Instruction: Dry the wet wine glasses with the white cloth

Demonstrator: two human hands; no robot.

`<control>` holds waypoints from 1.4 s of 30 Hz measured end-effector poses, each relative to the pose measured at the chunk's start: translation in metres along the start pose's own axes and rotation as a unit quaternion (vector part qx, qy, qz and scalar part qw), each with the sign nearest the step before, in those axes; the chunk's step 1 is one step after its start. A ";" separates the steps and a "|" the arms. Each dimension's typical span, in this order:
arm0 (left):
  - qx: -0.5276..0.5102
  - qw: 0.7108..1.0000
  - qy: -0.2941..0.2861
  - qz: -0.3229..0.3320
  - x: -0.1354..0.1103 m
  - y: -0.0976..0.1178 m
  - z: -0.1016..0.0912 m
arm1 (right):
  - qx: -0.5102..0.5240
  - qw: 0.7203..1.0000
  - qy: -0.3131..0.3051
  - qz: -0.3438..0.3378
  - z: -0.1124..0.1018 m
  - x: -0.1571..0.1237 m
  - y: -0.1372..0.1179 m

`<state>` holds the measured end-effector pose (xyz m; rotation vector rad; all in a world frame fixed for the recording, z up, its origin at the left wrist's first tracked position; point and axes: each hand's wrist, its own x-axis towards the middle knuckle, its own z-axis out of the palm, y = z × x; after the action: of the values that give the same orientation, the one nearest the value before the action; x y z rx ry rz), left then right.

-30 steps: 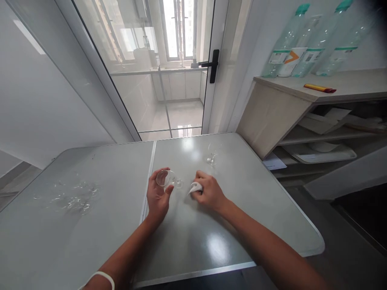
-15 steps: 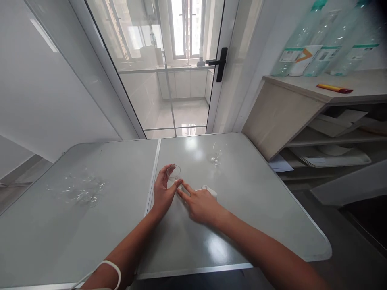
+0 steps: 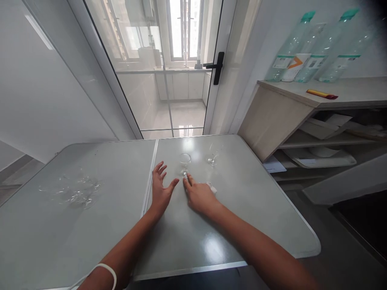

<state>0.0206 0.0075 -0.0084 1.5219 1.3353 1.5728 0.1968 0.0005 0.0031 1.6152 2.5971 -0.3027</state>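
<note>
grey counter is bearing clear stemmed cup | left hand is holding nothing, fingers wide | right hand, half-curled, is seemingly steadying cup's foot, hold on white cloth unclear | next move is calling for lightness

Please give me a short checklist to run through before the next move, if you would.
1. Left hand free of the nearer glass: ok, open, with a gap between them.
2. Right hand free of that glass: not ok, its fingertips are at the lower end.
3. White wad out of the right hand: cannot tell, partly hidden.
4. Farther glass apart from the nearer one: ok.
5. Nearer glass spotless: cannot tell, too small to judge.
</note>
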 end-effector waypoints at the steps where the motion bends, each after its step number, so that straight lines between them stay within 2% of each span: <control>1: 0.006 1.000 -0.003 0.002 0.000 0.000 -0.001 | 0.001 1.000 0.002 0.016 -0.001 0.004 0.007; 5: 0.023 1.000 -0.011 0.014 0.000 -0.003 0.000 | -0.001 0.997 0.014 0.071 -0.006 0.019 0.034; 9: 0.030 0.999 -0.010 0.022 -0.002 -0.006 0.001 | 0.003 0.994 0.032 0.101 -0.006 0.026 0.049; 15: 0.039 0.998 -0.012 0.038 -0.001 -0.007 0.001 | 0.000 0.994 0.071 0.086 -0.004 0.030 0.057; 18: 0.075 0.995 -0.007 0.063 0.000 -0.005 -0.001 | -0.003 0.993 0.096 0.071 -0.006 0.026 0.059; 23: 0.119 0.987 0.042 0.099 0.004 0.018 -0.016 | 0.025 0.992 0.123 0.032 -0.004 0.014 0.059; 24: 0.125 0.986 0.057 0.095 0.007 0.024 -0.022 | 0.029 0.990 0.137 0.023 -0.001 0.014 0.059; 26: 0.145 0.981 0.099 0.083 0.014 0.037 -0.038 | 0.045 0.970 0.239 -0.020 0.004 0.012 0.057; 28: 0.168 0.970 0.158 0.076 0.018 0.047 -0.062 | 0.102 0.938 0.307 -0.126 0.007 0.008 0.052; 30: 0.199 0.951 0.224 0.079 0.016 0.051 -0.093 | 0.157 0.906 0.344 -0.191 0.009 0.003 0.046; 32: 0.246 0.916 0.305 0.085 0.008 0.047 -0.127 | 0.163 0.897 0.341 -0.228 0.011 0.000 0.041; 34: 0.298 0.864 0.399 0.072 -0.004 0.035 -0.159 | 0.137 0.902 0.328 -0.246 0.012 0.002 0.038; 36: 0.325 0.813 0.481 0.041 -0.015 0.019 -0.184 | 0.118 0.908 0.321 -0.241 0.012 0.005 0.039; 37: 0.330 0.801 0.499 0.023 -0.020 0.010 -0.193 | 0.116 0.913 0.317 -0.230 0.012 0.007 0.040; 39: 0.333 0.801 0.497 -0.030 -0.023 -0.007 -0.206 | 0.121 0.922 0.302 -0.208 0.008 0.009 0.043; 42: 0.306 0.820 0.470 -0.111 -0.016 -0.028 -0.217 | 0.165 0.941 0.257 -0.149 0.003 0.008 0.045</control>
<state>-0.1894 -0.0549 -0.0086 0.7499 2.6601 1.9136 0.2333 0.0259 -0.0072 1.5506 3.3599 -0.3968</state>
